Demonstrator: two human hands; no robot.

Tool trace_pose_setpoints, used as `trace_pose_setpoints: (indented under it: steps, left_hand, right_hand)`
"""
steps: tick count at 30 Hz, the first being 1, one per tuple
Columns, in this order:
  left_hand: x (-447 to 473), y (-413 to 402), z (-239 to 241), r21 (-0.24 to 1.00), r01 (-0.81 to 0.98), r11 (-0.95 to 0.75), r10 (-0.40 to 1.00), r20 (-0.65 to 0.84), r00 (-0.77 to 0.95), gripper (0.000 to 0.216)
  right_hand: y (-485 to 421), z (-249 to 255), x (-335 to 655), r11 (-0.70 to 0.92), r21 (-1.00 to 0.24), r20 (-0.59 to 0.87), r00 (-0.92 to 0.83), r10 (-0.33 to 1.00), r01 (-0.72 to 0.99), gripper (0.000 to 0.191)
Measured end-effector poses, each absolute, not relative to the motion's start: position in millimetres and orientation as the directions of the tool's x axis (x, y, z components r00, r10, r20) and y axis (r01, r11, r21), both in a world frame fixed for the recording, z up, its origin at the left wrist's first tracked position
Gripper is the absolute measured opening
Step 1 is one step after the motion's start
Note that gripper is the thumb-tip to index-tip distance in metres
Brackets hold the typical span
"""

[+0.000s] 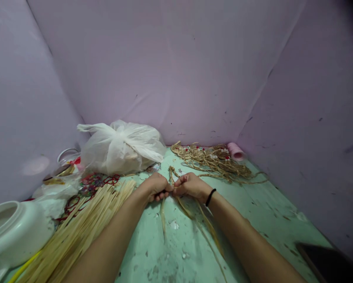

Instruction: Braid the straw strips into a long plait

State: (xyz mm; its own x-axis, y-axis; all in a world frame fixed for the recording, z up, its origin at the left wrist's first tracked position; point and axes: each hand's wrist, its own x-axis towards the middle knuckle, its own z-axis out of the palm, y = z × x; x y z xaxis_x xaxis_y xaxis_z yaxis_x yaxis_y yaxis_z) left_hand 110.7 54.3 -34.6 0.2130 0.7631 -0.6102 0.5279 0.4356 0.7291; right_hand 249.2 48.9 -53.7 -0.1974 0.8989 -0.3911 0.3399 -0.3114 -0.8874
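Note:
My left hand (158,186) and my right hand (191,185) meet at the middle of the table, both closed with fingers pinching a braid of dried plant fibre (171,172). The finished-looking plaited end points away from me, between the hands. Loose flat strands (208,222) trail from the grip toward me, some below my right hand and one below my left. A black band circles my right wrist. The exact hold of the fingertips on the strands is partly hidden.
Left lie a bundle of pale dry strips (85,228), a white pot (20,226) and red cord (73,202). A tied white plastic bag (120,147) stands at the back. Behind right are braided cords (220,163) and a pink thread spool (235,151). A dark object (326,261) sits front right.

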Motion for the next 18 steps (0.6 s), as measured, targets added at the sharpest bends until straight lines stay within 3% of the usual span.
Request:
trace_pose_setpoints:
  steps: [4, 8, 14, 18]
  left_hand:
    - [114.3, 49.5, -36.3, 0.712, 0.54, 0.448, 0.785, -0.602, 0.143, 0.02]
    - [116.7, 46.9, -43.8, 0.757, 0.463, 0.46, 0.806, -0.576, 0.141, 0.013]
    - [112.8, 48.2, -49.7, 0.768, 0.347, 0.538, 0.78, -0.61, 0.141, 0.015]
    - [107.5, 47.4, -48.8, 0.796, 0.244, 0.554, 0.77, -0.602, 0.211, 0.014]
  right_hand:
    - [46.7, -45.7, 250.2, -0.131, -0.768, -0.283, -0.148, 0.948, 0.627, 0.008]
    - [40.0, -29.8, 248.1, -0.013, -0.609, -0.237, -0.167, 0.957, 0.793, 0.009]
    - [23.5, -18.3, 234.5, 0.149, -0.488, -0.06, -0.204, 0.977, 0.86, 0.011]
    - [9.3, -20.4, 217.4, 0.139, -0.484, -0.022, -0.171, 0.985, 0.864, 0.009]
